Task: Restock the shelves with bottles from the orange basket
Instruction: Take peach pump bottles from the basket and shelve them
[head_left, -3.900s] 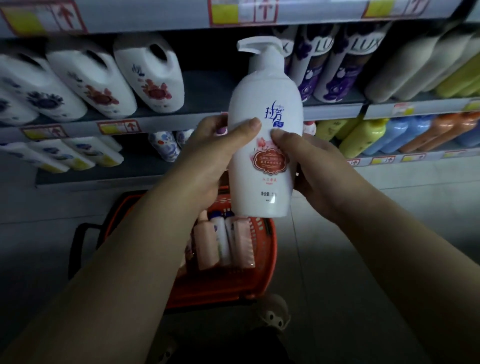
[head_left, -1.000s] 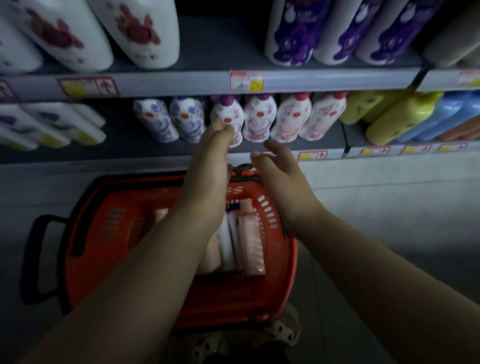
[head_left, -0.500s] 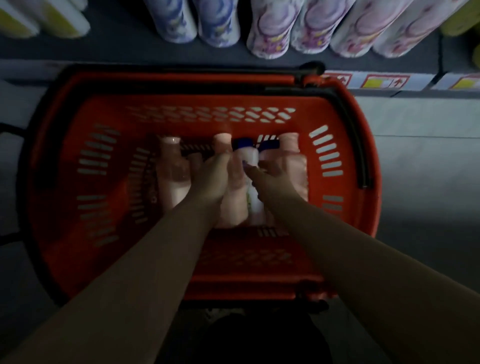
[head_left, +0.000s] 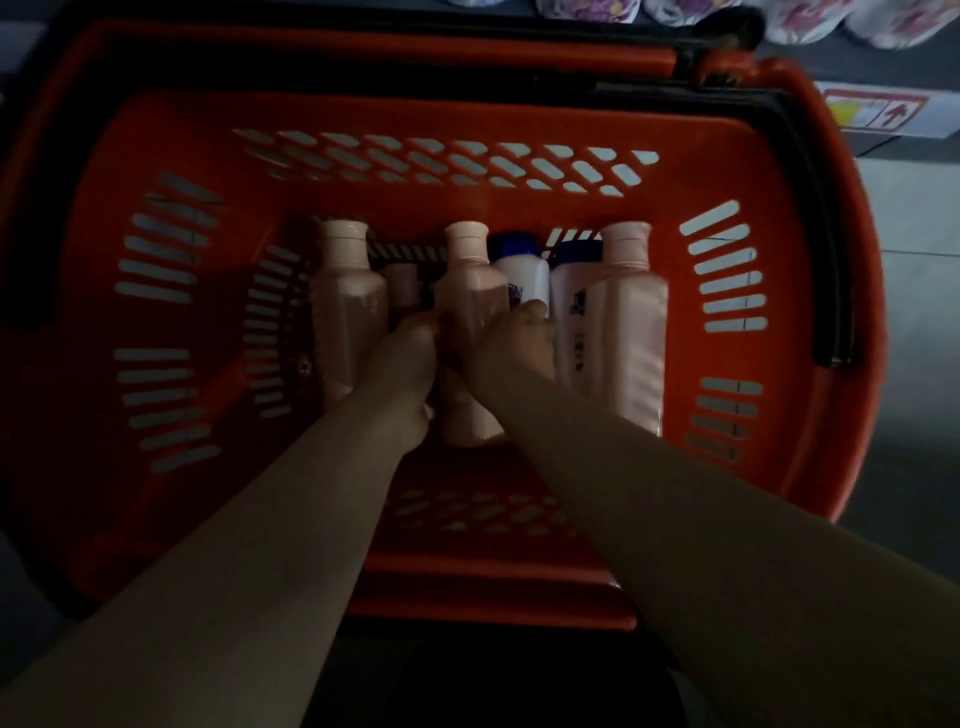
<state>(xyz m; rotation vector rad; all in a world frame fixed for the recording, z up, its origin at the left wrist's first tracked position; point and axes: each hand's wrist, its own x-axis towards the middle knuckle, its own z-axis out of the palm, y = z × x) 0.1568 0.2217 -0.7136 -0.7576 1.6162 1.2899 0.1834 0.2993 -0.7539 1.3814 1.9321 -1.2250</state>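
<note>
I look straight down into the orange basket (head_left: 810, 249) on the floor. Several bottles lie in its bottom: pink ones at left (head_left: 348, 312), middle (head_left: 470, 291) and right (head_left: 631, 322), and two white ones with blue caps (head_left: 522, 270). My left hand (head_left: 408, 358) and my right hand (head_left: 514, 345) are both down in the basket, fingers closed around the middle pink bottle from either side. The bottle's lower part shows between my wrists.
The bottom shelf edge with a price label (head_left: 872, 111) runs along the top right. Floral-printed white bottles (head_left: 795, 18) stand on it. The basket's black handle (head_left: 810, 171) lies folded along the far and right rim. Grey floor lies to the right.
My view dropped from the shelf into the basket. Both hands went down inside and closed on the middle pink bottle.
</note>
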